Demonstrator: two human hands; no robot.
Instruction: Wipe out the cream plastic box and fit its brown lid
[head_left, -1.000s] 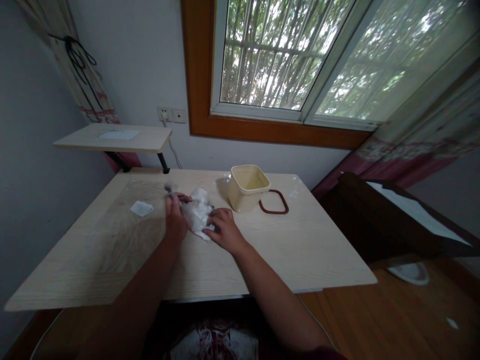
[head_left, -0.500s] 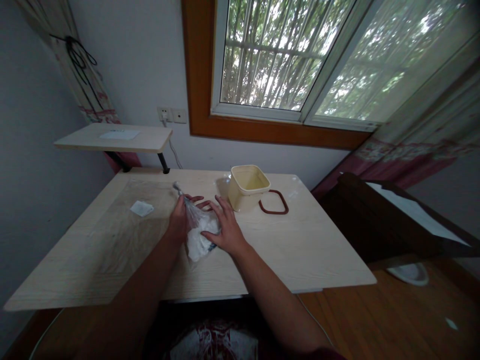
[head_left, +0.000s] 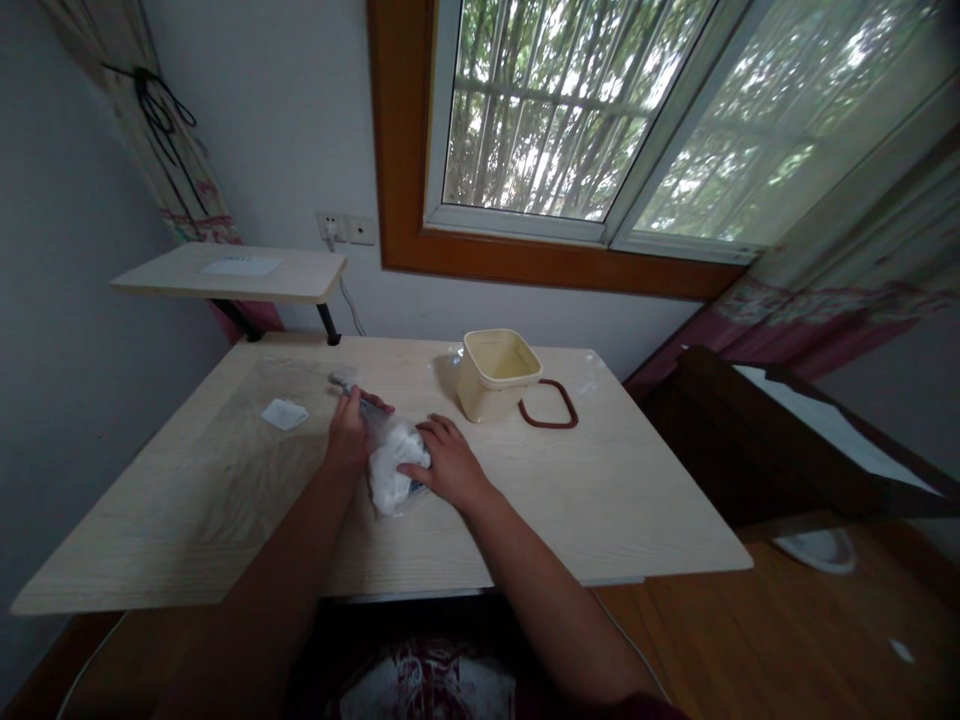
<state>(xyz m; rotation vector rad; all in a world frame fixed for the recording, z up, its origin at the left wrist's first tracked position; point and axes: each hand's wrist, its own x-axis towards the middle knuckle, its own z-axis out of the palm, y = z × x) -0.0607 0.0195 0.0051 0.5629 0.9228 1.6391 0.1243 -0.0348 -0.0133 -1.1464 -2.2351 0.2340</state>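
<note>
Pale wood-grain table, clear bag of white contents near its middle, thin clear plastic sheet at nine o'clock, small white packet at ten, black-legged shelf bearing white paper at eleven, cream tub toward one, brown loop at two

Left hand and right hand: two in all, center frame
Plastic bag: one, between them
Cream bin: one, right of center
Brown ring: one, beside the bin
White packet: one, center left
Curtains: two, upper left and far right
</note>
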